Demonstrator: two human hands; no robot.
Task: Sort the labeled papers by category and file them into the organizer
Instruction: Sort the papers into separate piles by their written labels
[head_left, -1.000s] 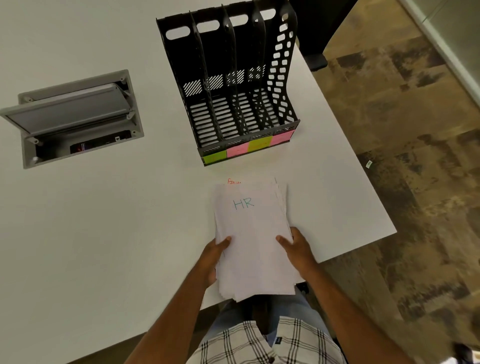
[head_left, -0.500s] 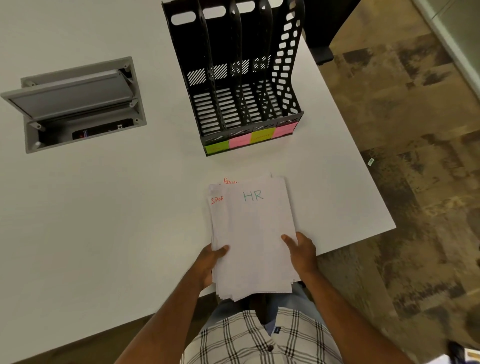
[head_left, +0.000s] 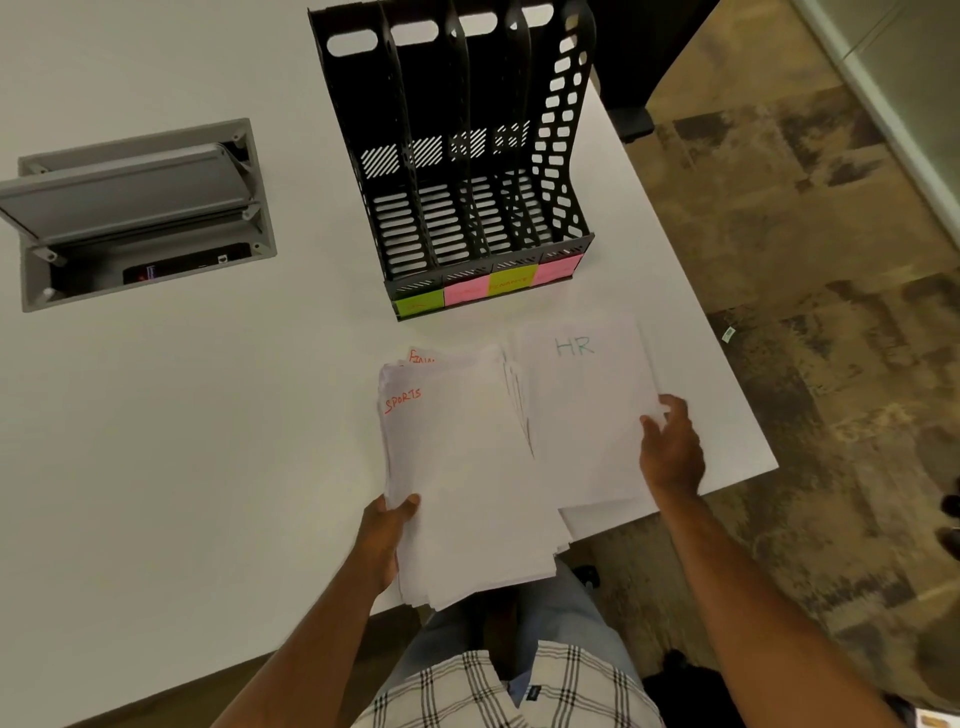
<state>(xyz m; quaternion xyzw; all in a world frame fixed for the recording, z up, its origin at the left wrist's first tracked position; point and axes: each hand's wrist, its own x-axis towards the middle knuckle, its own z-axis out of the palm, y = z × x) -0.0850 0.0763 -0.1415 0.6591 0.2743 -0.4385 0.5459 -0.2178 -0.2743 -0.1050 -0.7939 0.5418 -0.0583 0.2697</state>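
I am viewing a white bench (head_left: 156, 441) with a black organizer (head_left: 462, 156) standing upright as the landmark; its four slots are showing no papers, and green, pink, yellow and pink notes (head_left: 488, 286) are lining its front lip. Just in front of the organizer, my left hand (head_left: 387, 540) is gripping a stack (head_left: 467, 493) at its near left edge, fingers closed on it; the top sheet is reading "SPORTS" in red, and the stack is overhanging the bench edge. Beside the stack, to its right, my right hand (head_left: 672, 447) is holding the "HR" sheet (head_left: 582, 415) by its right edge, thumb on top. Left of the organizer, a grey hatch (head_left: 135, 208) is lying open.
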